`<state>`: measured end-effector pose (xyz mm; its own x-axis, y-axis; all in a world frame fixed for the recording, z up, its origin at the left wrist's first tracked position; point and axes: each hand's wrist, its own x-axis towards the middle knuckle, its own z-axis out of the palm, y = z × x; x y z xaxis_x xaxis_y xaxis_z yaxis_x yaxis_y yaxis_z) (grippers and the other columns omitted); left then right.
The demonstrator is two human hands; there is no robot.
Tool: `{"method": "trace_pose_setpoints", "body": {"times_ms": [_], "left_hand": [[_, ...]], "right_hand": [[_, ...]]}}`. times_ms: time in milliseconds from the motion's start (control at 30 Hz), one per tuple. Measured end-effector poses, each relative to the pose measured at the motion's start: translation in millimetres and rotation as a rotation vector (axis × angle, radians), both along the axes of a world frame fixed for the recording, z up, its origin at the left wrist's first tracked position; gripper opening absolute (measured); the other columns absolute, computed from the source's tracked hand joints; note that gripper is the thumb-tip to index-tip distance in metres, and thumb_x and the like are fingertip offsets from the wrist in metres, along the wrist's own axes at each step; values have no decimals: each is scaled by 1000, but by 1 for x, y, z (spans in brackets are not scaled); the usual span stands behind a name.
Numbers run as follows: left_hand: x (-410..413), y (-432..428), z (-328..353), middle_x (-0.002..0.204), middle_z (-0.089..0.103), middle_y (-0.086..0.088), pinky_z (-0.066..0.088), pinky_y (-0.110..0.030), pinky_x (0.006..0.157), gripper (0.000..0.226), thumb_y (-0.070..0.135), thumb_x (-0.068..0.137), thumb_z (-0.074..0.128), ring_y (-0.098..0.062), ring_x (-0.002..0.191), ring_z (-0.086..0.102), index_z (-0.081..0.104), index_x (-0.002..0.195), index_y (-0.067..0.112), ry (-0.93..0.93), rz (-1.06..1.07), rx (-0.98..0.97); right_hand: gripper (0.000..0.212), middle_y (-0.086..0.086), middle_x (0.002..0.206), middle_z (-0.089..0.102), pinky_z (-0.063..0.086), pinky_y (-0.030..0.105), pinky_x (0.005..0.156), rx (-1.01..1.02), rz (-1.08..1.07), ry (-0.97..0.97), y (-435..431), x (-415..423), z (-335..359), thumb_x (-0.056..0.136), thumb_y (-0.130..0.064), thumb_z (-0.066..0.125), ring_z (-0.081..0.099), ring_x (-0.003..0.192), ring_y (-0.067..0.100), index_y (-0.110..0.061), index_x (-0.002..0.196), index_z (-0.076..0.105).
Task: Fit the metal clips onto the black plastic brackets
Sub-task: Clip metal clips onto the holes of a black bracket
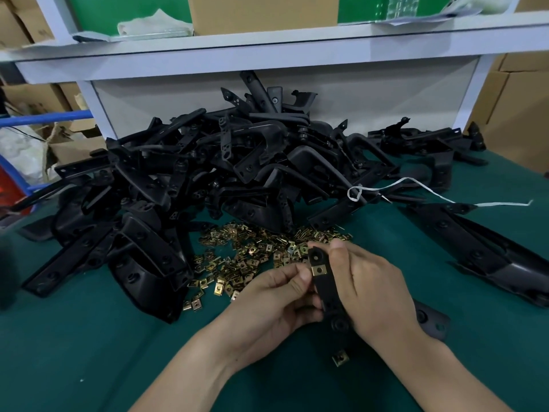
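Both my hands hold one black plastic bracket (pixel 326 289) upright above the green table. My right hand (pixel 367 288) grips its right edge, thumb near the top hole. A brass metal clip (pixel 319 270) sits across the bracket's upper part, and my left hand (pixel 279 295) pinches that clip and the bracket's left edge with thumb and fingers. Just beyond my hands lies a spread of several loose brass clips (pixel 252 257). One single clip (pixel 340 358) lies near my right wrist. A big heap of black brackets (pixel 208 173) fills the middle and left of the table.
The green table mat (pixel 89 352) runs to the near edge. Long black brackets (pixel 490 257) lie at the right, with a white string (pixel 416 185) over them. A white shelf (pixel 267 46) with cardboard boxes stands behind the heap. More boxes stand at both sides.
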<state>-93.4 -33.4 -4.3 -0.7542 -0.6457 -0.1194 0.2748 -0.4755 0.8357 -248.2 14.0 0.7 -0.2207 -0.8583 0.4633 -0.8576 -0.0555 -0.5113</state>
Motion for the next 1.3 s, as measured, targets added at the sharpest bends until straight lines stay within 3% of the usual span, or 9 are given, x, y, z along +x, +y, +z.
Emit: {"method": "trace_pose_setpoints", "body": {"times_ms": [167,533,633,767,833,933,1033,1167,1300], "left_hand": [[-1,0,0,94,61,-14,53,-32,79,30,19,98,54,-15,75,60,59,117,-4,-19,2,-17],[1,-1,2,91,59,-12,50,-33,83,30,16,99,54,-16,74,57,50,124,1,-34,-45,4],[0,-2,1,96,57,-14,51,-31,79,29,16,98,53,-15,73,57,53,123,0,-18,-23,36],[-2,-2,0,92,61,-14,54,-29,73,31,22,97,57,-18,75,59,62,114,-3,-43,54,-16],[-1,-2,0,85,65,-7,54,-26,68,29,31,95,57,-16,73,62,69,104,6,-147,192,-216],[10,-7,-3,85,68,7,50,-23,67,22,42,101,51,-9,77,62,70,98,32,-488,511,-731],[23,-17,-9,114,59,22,41,-27,98,32,55,100,42,-6,113,50,60,121,39,-948,682,-1207],[25,-23,-18,148,43,5,22,-44,121,67,69,94,35,-21,140,33,44,147,30,-1322,518,-1289],[25,-25,-21,145,47,5,29,-40,116,52,60,96,47,-22,133,42,53,139,31,-1355,493,-1283]], "right_hand": [[68,-15,109,70,35,25,64,38,14,68,1,0,3,96,-48,7,60,95,9,-32,115,71],[50,-5,89,70,20,22,52,-20,39,178,7,2,7,100,-34,23,66,75,24,-19,100,70],[55,-7,85,65,28,29,54,30,27,169,3,0,5,99,-43,12,64,76,22,-20,87,60],[67,-6,88,66,49,37,60,11,-22,111,-2,-6,1,100,-50,8,62,74,17,-20,85,65],[63,-11,83,62,49,38,59,-31,-43,93,-3,-10,1,102,-50,11,58,69,14,-22,81,63],[57,-17,84,58,46,35,59,-47,-67,73,-4,-18,2,105,-51,16,57,72,11,-27,86,65],[43,-27,88,52,38,23,63,31,-22,10,-4,-23,2,103,-54,22,54,84,4,-40,94,61],[48,-27,103,48,37,21,72,173,76,6,-4,-27,5,96,-64,27,48,95,-4,-43,128,56],[54,-25,109,43,41,20,69,248,138,37,-3,-27,7,89,-70,35,52,93,-1,-50,138,44]]}}
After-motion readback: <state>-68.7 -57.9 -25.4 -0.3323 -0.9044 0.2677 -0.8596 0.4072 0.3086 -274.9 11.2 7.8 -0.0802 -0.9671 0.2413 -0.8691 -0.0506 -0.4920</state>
